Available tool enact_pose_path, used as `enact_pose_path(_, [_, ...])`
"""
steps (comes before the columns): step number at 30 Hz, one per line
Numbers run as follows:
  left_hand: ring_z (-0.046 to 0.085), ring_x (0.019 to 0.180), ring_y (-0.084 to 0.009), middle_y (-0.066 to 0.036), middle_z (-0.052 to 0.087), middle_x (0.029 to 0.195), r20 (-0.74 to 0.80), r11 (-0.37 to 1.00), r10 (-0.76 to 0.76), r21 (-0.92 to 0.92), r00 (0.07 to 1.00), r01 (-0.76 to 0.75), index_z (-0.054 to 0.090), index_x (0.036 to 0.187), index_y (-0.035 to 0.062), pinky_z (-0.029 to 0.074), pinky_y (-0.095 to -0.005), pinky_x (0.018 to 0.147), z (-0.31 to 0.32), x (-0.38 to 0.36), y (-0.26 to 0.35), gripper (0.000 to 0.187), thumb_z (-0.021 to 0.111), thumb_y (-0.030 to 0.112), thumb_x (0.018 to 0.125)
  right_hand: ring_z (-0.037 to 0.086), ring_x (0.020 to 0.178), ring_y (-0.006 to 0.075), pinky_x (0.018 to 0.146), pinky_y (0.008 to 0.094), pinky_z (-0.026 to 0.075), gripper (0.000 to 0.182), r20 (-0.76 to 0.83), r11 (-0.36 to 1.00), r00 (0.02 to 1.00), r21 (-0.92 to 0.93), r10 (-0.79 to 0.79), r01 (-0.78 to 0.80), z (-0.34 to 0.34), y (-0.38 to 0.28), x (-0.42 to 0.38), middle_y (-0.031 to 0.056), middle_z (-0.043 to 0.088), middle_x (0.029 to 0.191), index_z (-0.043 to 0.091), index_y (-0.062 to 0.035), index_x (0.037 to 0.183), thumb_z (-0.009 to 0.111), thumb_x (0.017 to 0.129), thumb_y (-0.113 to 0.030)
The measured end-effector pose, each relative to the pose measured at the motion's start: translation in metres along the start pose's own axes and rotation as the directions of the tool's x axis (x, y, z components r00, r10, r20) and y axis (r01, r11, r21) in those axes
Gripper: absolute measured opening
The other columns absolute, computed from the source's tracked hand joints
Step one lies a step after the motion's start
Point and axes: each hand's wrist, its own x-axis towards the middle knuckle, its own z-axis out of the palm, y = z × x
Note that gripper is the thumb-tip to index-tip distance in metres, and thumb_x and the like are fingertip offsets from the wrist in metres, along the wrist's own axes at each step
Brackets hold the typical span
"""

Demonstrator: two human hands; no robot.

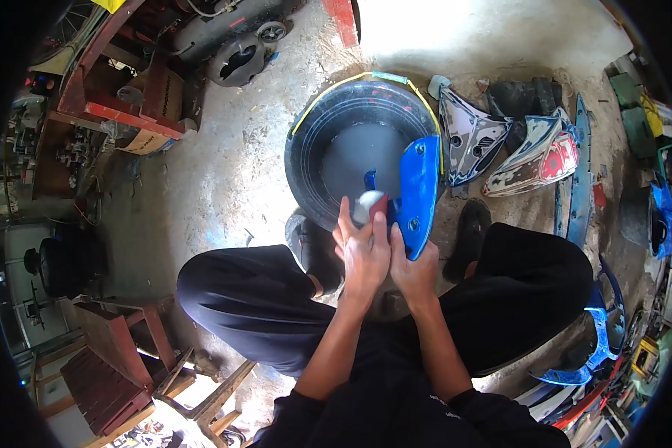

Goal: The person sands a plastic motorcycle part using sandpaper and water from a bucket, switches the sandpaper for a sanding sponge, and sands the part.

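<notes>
Over the front of a black bucket (300, 168) of cloudy water, my right hand (417, 270) grips the lower end of a glossy blue plastic panel (420, 183) with a hole near each end. My left hand (364, 261) is closed on a small red-brown piece of sandpaper (379, 204), fingers pointing toward the bucket. Beside the sandpaper shows a whitish rounded patch (366, 203), with a bit of blue just above it. Both hands are close together, the left thumb near the panel's edge.
The bucket's yellow handle (328, 91) lies along its rim. To the right lie a partly sanded grey-white panel (470, 138), a white-and-red panel (537, 160) and a long blue strip (579, 187). A blue branched trim piece (596, 347) lies lower right. Red shelving (131, 112) stands left.
</notes>
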Motion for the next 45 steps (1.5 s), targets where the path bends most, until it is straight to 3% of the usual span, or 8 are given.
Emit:
enact_pose_path(14, [0.020,0.148,-0.0484,-0.027,0.012,0.165,-0.005,0.999,0.008,0.050,1.000,-0.008,0.067,0.129,0.0033,0.015,-0.0602,0.117,0.001,0.001,-0.009,0.049,0.046,0.040,0.104,0.069,0.058,0.0278,0.055,0.0385,0.051,0.017,0.003,0.998,0.999,0.019,-0.052,0.052,0.002,-0.001,-0.001,0.0159,0.068,0.068,0.072,-0.0002,0.086,0.070,0.093,-0.016])
enact_pose_path(16, [0.019,0.149,-0.0482,-0.026,0.012,0.166,-0.008,1.000,-0.006,-0.002,1.000,0.006,0.071,0.123,0.0052,0.015,-0.0604,0.117,0.004,0.012,-0.003,0.048,0.045,0.041,0.105,0.066,0.060,0.0171,0.055,0.0352,0.049,0.020,0.005,0.995,0.996,-0.039,-0.088,0.088,0.003,-0.002,0.001,0.0142,0.068,0.068,0.070,0.0032,0.088,0.068,0.096,-0.015])
enact_pose_path(17, [0.019,0.149,-0.0481,-0.026,0.012,0.166,0.005,0.999,-0.033,-0.041,0.999,0.033,0.071,0.123,0.0044,0.015,-0.0601,0.117,0.003,0.005,-0.003,0.049,0.045,0.041,0.105,0.070,0.061,0.0311,0.056,0.0393,0.051,0.018,-0.023,0.999,0.999,0.023,-0.030,0.030,0.002,0.002,0.002,0.0176,0.069,0.070,0.073,0.0001,0.090,0.071,0.092,-0.017])
enact_pose_path(20, [0.019,0.149,-0.0483,-0.029,0.011,0.165,0.052,1.000,-0.012,-0.011,0.999,0.013,0.066,0.131,0.0084,0.015,-0.0598,0.118,0.007,-0.008,-0.034,0.049,0.044,0.042,0.104,0.070,0.063,0.0335,0.057,0.0402,0.052,0.018,0.008,1.000,1.000,-0.020,-0.014,0.014,-0.004,-0.002,0.003,0.0188,0.069,0.071,0.072,0.0001,0.090,0.071,0.092,-0.018])
enact_pose_path(24, [0.019,0.149,-0.0466,-0.029,0.010,0.165,-0.037,0.995,-0.075,-0.075,0.997,0.072,0.061,0.137,0.0074,0.014,-0.0594,0.118,0.005,0.014,-0.004,0.053,0.042,0.045,0.105,0.071,0.064,0.0218,0.057,0.0368,0.051,0.020,0.033,0.994,0.995,-0.056,-0.094,0.096,0.003,0.000,-0.002,0.0169,0.069,0.071,0.071,0.0031,0.089,0.069,0.095,-0.016])
enact_pose_path(25, [0.019,0.149,-0.0463,-0.029,0.011,0.165,0.001,0.995,-0.076,-0.064,0.997,0.076,0.062,0.136,0.0073,0.014,-0.0591,0.118,0.004,0.008,-0.005,0.053,0.042,0.045,0.105,0.071,0.063,0.0322,0.058,0.0406,0.052,0.019,0.017,0.999,0.999,-0.001,-0.036,0.036,0.002,0.001,0.001,0.0186,0.068,0.070,0.073,0.0002,0.093,0.069,0.093,-0.018])
enact_pose_path(39, [0.018,0.150,-0.0478,-0.030,0.009,0.165,-0.027,0.991,0.121,0.064,0.992,-0.119,0.060,0.140,0.0095,0.013,-0.0594,0.118,0.014,0.007,-0.030,0.053,0.038,0.044,0.106,0.071,0.064,0.0312,0.058,0.0403,0.052,0.020,0.021,0.992,0.992,-0.023,-0.127,0.128,-0.002,0.006,0.002,0.0191,0.069,0.072,0.072,0.0011,0.091,0.070,0.093,-0.019])
enact_pose_path(45, [0.017,0.150,-0.0467,-0.031,0.013,0.164,-0.009,0.999,-0.018,-0.036,1.000,0.018,0.053,0.144,0.0049,0.011,-0.0612,0.117,0.009,-0.010,-0.025,0.059,0.042,0.046,0.104,0.070,0.061,0.0324,0.057,0.0404,0.051,0.021,-0.016,0.991,0.991,-0.009,-0.135,0.135,-0.001,0.006,0.000,0.0188,0.068,0.069,0.072,0.0011,0.088,0.070,0.093,-0.019])
